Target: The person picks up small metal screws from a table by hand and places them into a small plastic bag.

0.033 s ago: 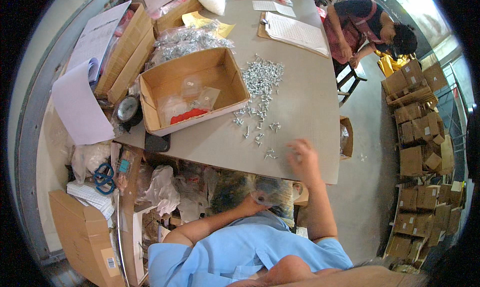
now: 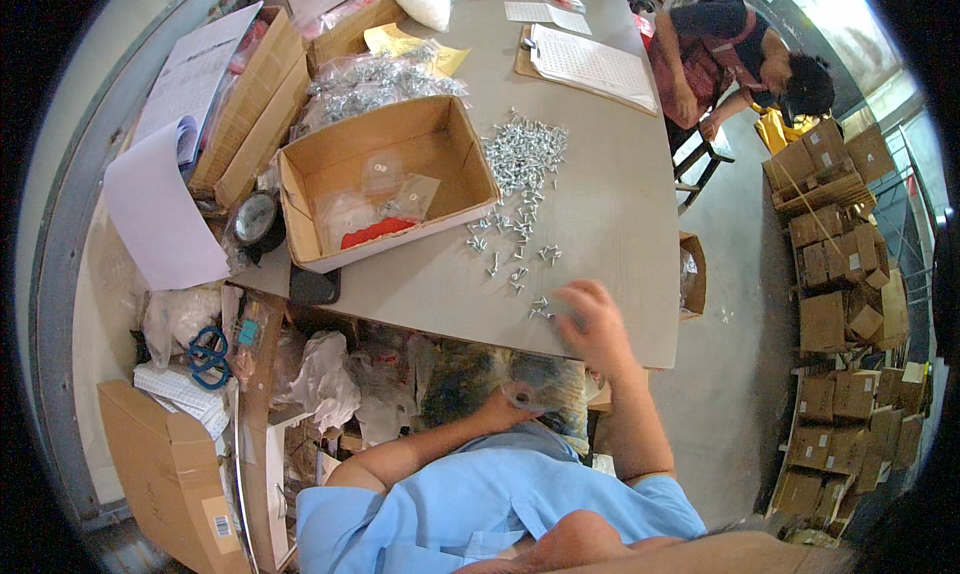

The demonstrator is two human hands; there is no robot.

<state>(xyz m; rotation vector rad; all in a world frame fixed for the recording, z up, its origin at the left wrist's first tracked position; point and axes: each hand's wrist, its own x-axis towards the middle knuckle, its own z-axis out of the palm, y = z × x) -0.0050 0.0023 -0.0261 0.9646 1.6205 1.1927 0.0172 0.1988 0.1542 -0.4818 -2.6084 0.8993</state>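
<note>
Just below the table's front edge, my left hand (image 2: 506, 406) is closed on a small clear plastic bag (image 2: 545, 398). My right hand (image 2: 597, 326) is over the front of the table, slightly blurred, its thumb and fingers apart. A few silver screws (image 2: 540, 306) lie right beside its fingertips. Farther back, a large heap of the same screws (image 2: 524, 156) spreads over the grey tabletop (image 2: 610, 214). To the left of the heap stands an open cardboard box (image 2: 385, 179) with small clear bags and a red item (image 2: 380, 232) inside.
Filled clear bags (image 2: 375, 82) are piled behind the box. A clipboard with paper (image 2: 590, 66) lies at the back right. A black phone-like object (image 2: 313, 285) sits at the left front edge. Another person (image 2: 715, 64) works beyond the table, near stacked cartons (image 2: 825, 249).
My right hand has shifted a little left, closer to the few front screws. My left hand and its bag stay where they were.
</note>
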